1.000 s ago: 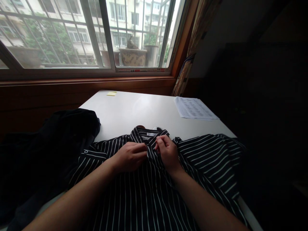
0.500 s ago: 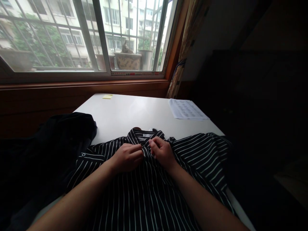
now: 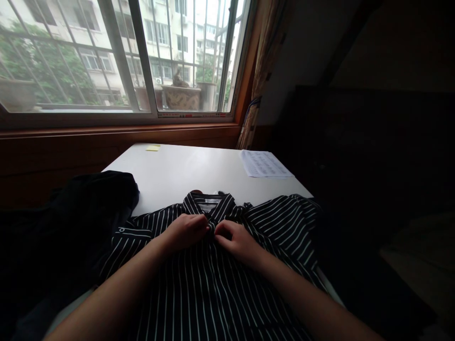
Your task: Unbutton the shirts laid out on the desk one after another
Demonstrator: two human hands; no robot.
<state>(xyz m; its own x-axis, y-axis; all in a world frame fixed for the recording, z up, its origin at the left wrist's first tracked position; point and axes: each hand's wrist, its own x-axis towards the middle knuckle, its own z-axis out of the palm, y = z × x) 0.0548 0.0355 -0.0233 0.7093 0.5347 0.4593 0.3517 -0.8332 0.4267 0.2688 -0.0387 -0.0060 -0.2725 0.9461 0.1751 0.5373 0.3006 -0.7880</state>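
Observation:
A black shirt with white stripes lies spread face up on the table, its collar pointing toward the window. Just below the collar, my left hand is closed at the front edge of the shirt, fingers curled in a pinch. Across a small gap, my right hand pinches the shirt front with thumb and forefinger. A button shows on the cuff at the left. The cloth between my fingertips is too small to make out.
Dark cloth is heaped on the left side of the white table. Printed sheets lie at the back right, and a yellow sticky note at the back left. A barred window and a tied curtain stand behind.
My right hand has come down from the collar to the shirt front just below it. My left hand stays close to the same spot. The view has shifted slightly.

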